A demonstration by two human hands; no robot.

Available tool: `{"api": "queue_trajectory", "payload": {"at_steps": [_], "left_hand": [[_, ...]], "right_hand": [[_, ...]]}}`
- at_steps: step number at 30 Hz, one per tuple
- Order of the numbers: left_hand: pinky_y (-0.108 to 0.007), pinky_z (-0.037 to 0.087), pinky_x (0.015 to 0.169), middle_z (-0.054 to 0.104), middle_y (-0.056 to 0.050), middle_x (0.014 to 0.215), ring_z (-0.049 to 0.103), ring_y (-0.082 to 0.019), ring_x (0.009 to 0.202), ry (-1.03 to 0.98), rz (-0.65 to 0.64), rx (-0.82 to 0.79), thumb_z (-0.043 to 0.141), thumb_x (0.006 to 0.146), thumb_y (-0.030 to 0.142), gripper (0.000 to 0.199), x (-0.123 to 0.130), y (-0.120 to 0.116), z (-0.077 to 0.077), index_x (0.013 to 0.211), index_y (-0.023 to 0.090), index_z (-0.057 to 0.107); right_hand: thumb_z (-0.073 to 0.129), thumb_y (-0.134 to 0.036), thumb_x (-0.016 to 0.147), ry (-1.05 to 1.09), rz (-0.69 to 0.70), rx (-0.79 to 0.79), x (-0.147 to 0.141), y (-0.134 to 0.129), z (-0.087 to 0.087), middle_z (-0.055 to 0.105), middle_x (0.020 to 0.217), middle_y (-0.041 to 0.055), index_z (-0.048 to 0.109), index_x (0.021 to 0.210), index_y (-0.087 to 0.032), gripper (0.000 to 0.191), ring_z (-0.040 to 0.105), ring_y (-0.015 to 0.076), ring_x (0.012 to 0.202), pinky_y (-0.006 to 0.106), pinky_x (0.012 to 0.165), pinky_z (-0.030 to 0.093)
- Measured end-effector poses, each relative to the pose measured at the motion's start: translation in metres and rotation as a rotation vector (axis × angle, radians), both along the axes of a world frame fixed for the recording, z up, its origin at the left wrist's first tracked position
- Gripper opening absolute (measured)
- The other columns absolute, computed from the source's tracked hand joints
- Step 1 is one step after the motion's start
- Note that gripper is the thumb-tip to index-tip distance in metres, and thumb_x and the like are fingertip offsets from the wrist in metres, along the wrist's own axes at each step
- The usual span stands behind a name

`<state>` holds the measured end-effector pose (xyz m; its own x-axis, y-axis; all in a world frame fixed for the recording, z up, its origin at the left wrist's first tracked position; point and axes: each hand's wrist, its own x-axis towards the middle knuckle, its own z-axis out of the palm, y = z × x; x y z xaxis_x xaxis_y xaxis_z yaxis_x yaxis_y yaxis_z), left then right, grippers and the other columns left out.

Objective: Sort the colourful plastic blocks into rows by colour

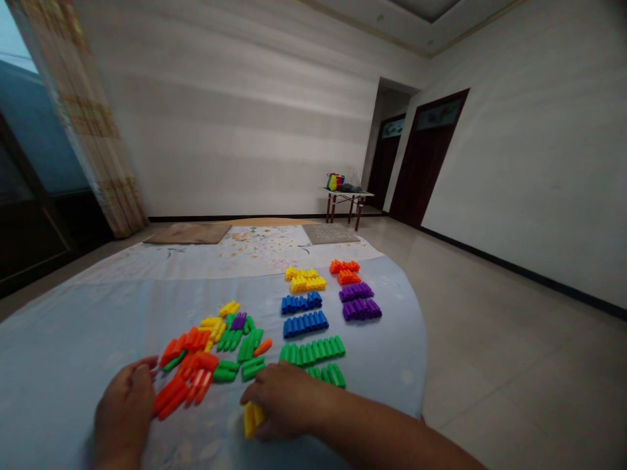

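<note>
My right hand (289,399) reaches in from the right, its fingers closed around yellow tube-shaped plastic pieces (253,420) low over the near part of the cloth. On the left, my left hand (125,408) rests beside a loose heap, its fingers partly bent with gaps between them and the tips close to the orange pieces (171,395). Mixed into that heap are green pieces (251,344), yellow pieces (213,326) and a purple piece (239,320). Just beyond my right hand lies a row of green pieces (313,351); a second green row (333,375) is partly hidden behind that hand.
Farther back are blue rows (305,324), yellow rows (307,284), purple rows (361,309) and orange rows (348,277). The blue cloth (386,365) ends in a rounded table edge on the right. Two flat mats (191,234) lie at the far side. A small table (349,192) stands by the wall.
</note>
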<state>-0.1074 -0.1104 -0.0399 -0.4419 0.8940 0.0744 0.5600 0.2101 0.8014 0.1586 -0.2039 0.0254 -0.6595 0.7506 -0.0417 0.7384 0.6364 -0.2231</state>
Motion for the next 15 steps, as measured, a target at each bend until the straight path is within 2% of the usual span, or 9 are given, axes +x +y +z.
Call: {"api": "queue_trajectory", "payload": {"at_steps": [3, 7, 11, 15], "left_hand": [[-0.031, 0.042, 0.072, 0.063, -0.004, 0.093, 0.058, -0.022, 0.089, 0.010, 0.007, -0.006, 0.031, 0.081, 0.040, 0.036, 0.000, 0.001, -0.002, 0.098, 0.023, 0.059], [-0.033, 0.043, 0.067, 0.063, -0.001, 0.088, 0.059, -0.022, 0.082, 0.002, 0.035, 0.004, 0.034, 0.080, 0.042, 0.034, -0.007, 0.007, -0.015, 0.097, 0.028, 0.059], [-0.035, 0.044, 0.064, 0.063, 0.001, 0.082, 0.060, -0.025, 0.079, 0.014, 0.041, 0.095, 0.036, 0.080, 0.045, 0.032, -0.015, 0.015, -0.032, 0.093, 0.029, 0.060], [-0.035, 0.047, 0.061, 0.064, 0.002, 0.078, 0.062, -0.024, 0.075, 0.016, 0.070, 0.136, 0.037, 0.079, 0.045, 0.030, -0.021, 0.020, -0.042, 0.089, 0.029, 0.061]], "right_hand": [[0.068, -0.036, 0.072, 0.204, -0.074, 0.028, 0.020, 0.005, 0.010, 0.064, 0.107, 0.0086, 0.057, 0.118, -0.020, 0.050, 0.060, 0.0224, 0.097, 0.032, 0.081, 0.046], [0.070, -0.026, 0.072, 0.447, -0.327, 0.093, 0.069, 0.033, 0.018, 0.063, 0.104, 0.0066, 0.060, 0.112, -0.018, 0.043, 0.061, 0.0150, 0.082, 0.028, 0.078, 0.047], [0.066, -0.016, 0.073, 0.471, -0.545, 0.195, 0.120, 0.077, 0.021, 0.064, 0.103, 0.0072, 0.062, 0.109, -0.016, 0.037, 0.060, 0.0139, 0.081, 0.028, 0.081, 0.047], [0.062, -0.012, 0.073, 0.397, -0.686, 0.191, 0.147, 0.122, 0.022, 0.062, 0.111, 0.0081, 0.060, 0.114, -0.016, 0.041, 0.061, 0.0133, 0.086, 0.025, 0.082, 0.047]]}}
